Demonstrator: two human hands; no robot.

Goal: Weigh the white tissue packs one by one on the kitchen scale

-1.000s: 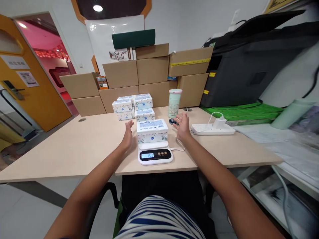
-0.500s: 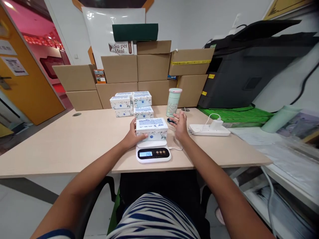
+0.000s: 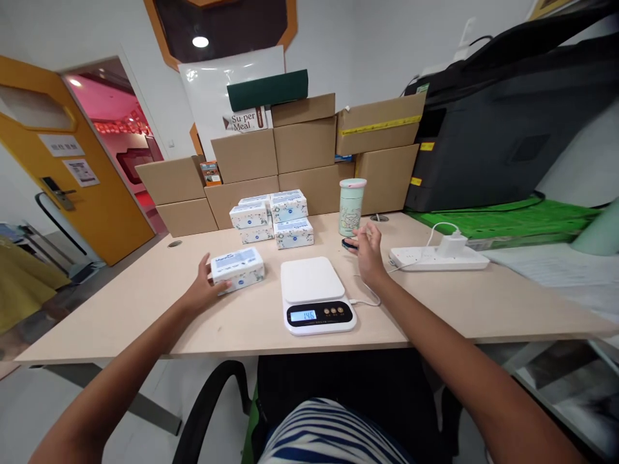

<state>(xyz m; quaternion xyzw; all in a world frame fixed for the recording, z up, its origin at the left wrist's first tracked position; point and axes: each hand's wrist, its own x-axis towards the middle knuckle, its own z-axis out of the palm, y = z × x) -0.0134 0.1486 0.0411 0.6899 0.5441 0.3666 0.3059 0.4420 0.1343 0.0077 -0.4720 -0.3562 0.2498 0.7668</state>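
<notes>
My left hand [image 3: 206, 283] grips a white tissue pack [image 3: 238, 267] with blue lettering, thumb on its front and fingers at its left end. The pack is over the table left of the scale; I cannot tell if it touches the surface. The white kitchen scale [image 3: 314, 283] has a bare platform, and its lit display reads about 146. My right hand [image 3: 370, 254] is beyond the scale's right side, fingers loosely bent and apart. By its fingertips is a small dark object [image 3: 348, 244], partly hidden, its kind unclear. A mint-green bottle [image 3: 352, 209] stands just behind.
Several stacked tissue packs [image 3: 290, 206] stand at the back of the table [image 3: 193, 335], before a wall of cardboard boxes [image 3: 304, 145]. A white power strip [image 3: 438, 259] lies to the right, with a cable to the scale. A large black printer [image 3: 512, 129] fills the back right.
My left hand has taken the tissue pack off the scale and carried it left. The right hand stays near the bottle, fingers slightly more bent. The view has turned a little left.
</notes>
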